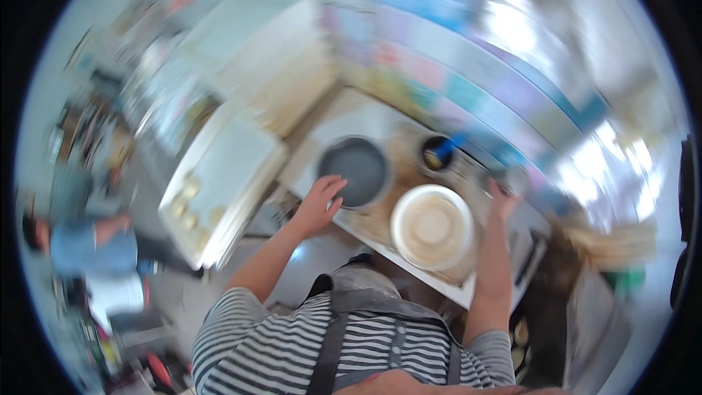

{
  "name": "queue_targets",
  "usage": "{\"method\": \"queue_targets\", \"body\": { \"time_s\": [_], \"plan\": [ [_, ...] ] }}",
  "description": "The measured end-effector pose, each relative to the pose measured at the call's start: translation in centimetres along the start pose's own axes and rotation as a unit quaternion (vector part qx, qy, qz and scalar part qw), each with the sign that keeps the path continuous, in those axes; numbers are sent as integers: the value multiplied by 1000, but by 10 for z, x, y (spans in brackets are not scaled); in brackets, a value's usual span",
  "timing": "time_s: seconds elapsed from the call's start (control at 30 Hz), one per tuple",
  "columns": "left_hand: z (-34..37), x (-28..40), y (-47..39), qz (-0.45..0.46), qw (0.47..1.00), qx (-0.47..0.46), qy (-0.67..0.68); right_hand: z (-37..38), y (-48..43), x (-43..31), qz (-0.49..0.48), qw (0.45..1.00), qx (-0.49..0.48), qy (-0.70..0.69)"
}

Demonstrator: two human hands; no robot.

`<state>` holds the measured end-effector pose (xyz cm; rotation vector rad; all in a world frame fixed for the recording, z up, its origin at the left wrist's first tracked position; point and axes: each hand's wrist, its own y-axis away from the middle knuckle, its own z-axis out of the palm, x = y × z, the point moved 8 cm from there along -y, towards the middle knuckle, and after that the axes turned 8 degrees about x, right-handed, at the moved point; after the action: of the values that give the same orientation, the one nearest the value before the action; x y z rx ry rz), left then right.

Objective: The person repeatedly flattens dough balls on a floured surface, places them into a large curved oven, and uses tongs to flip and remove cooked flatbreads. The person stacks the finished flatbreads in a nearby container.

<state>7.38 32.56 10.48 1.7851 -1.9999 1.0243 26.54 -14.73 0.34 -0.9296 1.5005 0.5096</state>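
A round grey pan or bowl (354,171) rests on a stained light table (351,115). Over its lower left rim is my left hand (321,203), fingers apart and holding nothing. My right hand (504,195) reaches to the table's right back side, with its fingers at a blurred, shiny container (514,178); blur hides how firmly it is held. Between my arms stands a white round tub (433,227) with a pale, beige content or lid. Behind the tub is a small dark container (437,153) with a blue-handled tool (451,145) in it.
To the left, a white tray (225,175) bears several pale dough-like pieces. A large pale box-like block (269,60) stands behind it. Coloured tiles (455,71) line the wall behind the table. A person in a blue shirt (93,244) is at far left.
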Motion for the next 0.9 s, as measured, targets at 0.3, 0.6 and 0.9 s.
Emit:
{"method": "queue_targets", "body": {
  "time_s": [0.3, 0.6, 0.9],
  "plan": [
    [-226, -273, 165, -495, 802, 88, -321, 57, 65, 64, 422, 848, -90, -307],
    [-211, -265, 181, -513, 851, -84, -68, 207, 57, -53, 344, 859, -380, 10],
    [-124, -139, 43, -256, 725, 184, 612, 123, 77, -150, -214, 916, -292, 173]
  ]
}}
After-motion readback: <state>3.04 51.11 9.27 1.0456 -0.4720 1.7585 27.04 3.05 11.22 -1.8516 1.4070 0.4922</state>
